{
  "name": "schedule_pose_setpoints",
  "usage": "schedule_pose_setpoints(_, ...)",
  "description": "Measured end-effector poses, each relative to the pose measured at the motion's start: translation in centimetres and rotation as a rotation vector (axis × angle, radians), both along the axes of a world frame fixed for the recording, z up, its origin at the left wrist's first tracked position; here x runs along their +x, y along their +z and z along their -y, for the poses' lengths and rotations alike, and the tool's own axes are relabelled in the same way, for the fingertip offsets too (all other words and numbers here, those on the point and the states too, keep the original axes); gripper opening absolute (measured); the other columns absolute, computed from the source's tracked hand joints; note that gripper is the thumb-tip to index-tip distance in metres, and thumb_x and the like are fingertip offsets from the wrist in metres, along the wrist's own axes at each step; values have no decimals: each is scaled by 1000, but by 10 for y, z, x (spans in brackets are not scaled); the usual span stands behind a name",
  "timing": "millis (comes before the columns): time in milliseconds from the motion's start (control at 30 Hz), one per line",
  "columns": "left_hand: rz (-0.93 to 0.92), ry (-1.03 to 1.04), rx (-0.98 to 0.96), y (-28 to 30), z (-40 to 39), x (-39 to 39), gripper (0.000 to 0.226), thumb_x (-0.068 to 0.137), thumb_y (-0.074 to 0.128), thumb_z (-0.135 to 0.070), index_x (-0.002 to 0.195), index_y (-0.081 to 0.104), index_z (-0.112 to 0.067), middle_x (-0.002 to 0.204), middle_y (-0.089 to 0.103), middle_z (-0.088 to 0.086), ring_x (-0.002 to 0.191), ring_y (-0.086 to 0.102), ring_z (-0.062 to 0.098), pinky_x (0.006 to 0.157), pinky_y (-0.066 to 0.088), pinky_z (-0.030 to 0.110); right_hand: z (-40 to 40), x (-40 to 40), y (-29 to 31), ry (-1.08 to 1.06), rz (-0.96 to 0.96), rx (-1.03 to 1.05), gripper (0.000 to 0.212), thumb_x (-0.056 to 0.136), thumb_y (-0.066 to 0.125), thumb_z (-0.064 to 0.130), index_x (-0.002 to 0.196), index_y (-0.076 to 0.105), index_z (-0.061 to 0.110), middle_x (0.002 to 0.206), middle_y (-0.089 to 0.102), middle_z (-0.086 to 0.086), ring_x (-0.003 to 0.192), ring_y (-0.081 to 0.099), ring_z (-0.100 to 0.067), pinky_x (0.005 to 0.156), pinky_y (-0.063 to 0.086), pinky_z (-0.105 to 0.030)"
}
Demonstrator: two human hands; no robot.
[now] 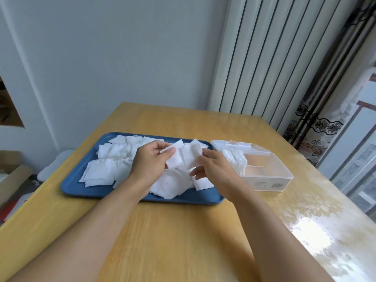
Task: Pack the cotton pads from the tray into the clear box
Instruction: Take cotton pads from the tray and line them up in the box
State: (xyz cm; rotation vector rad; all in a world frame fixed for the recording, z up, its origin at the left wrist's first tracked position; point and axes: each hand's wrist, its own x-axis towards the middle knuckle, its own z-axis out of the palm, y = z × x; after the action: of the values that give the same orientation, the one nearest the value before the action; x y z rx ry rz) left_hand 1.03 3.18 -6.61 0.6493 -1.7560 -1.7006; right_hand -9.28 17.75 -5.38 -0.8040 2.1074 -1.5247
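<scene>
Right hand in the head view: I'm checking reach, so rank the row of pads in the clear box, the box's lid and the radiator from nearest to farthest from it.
From the right hand:
1. Row of pads, just to its right, in the box.
2. Lid, behind the pads.
3. Radiator, far back against the wall.

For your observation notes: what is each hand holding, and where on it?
Left hand pinches a cotton pad at its top-left corner; right hand grips another pad by its right edge.

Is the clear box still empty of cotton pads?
No, a row of cotton pads already stands on edge at the left end of the clear box.
</scene>
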Motion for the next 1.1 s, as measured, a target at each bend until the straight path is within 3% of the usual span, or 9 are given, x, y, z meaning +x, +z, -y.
schedule_pose_setpoints(133,-20,46,57,-3,0,-2,6,95,69,-9,95,65,-13,79,71,4,75,65,21,76,59,37,2,1,0,-75,56,-102,19,99,48,7,103,65,0,95,71,-19,79,76,-26,73,60,-33)
schedule_pose_setpoints(267,-69,67,153,-3,-2,-3,13,96,68,-6,104,66,-16,98,76,8,81,70,20,74,58,32,0,10,6,-30,267,-207,13,99,63,18,89,60,11,83,68,-3,80,75,-24,67,54,-27)
schedule_pose_setpoints(367,-121,12,244,1,-8,-2,18,96,65,-4,110,71,-13,98,79,6,86,74,18,80,61,27,3,19,5,18,370,-220,16,95,71,26,82,66,18,69,62,11,69,58,-13,63,44,-25)
schedule_pose_setpoints(500,-167,-54,343,3,-14,-4,24,96,59,4,115,70,-6,100,78,14,88,74,21,77,60,26,10,27,0,-23,415,-228,13,91,76,30,91,76,17,80,63,7,68,47,-12,54,38,-22)
schedule_pose_setpoints(733,-258,-116,523,7,-18,-4,23,97,51,8,116,62,3,98,76,20,88,76,25,84,62,32,13,30,-4,-192,349,-226,22,86,80,37,93,72,18,82,65,5,66,51,-11,51,37,-23)
schedule_pose_setpoints(867,-262,-156,556,9,-19,-4,29,102,54,-10,122,62,8,113,73,24,102,74,29,88,61,36,11,29,-3,-227,242,-166,28,85,80,39,97,70,16,80,65,8,54,50,-5,47,38,-21)
schedule_pose_setpoints(967,-213,-182,462,7,-21,-3,30,98,65,-15,119,65,6,105,76,16,99,75,24,94,59,38,9,27,-3,-240,184,-183,29,83,82,38,98,70,15,81,66,5,45,47,-2,41,36,-20)
schedule_pose_setpoints(1100,-126,-195,336,4,-22,0,16,100,60,-8,107,72,2,103,78,13,99,76,21,97,58,39,9,27,-5,-240,125,-182,31,80,85,39,97,73,15,81,69,1,51,53,-1,41,39,-16)
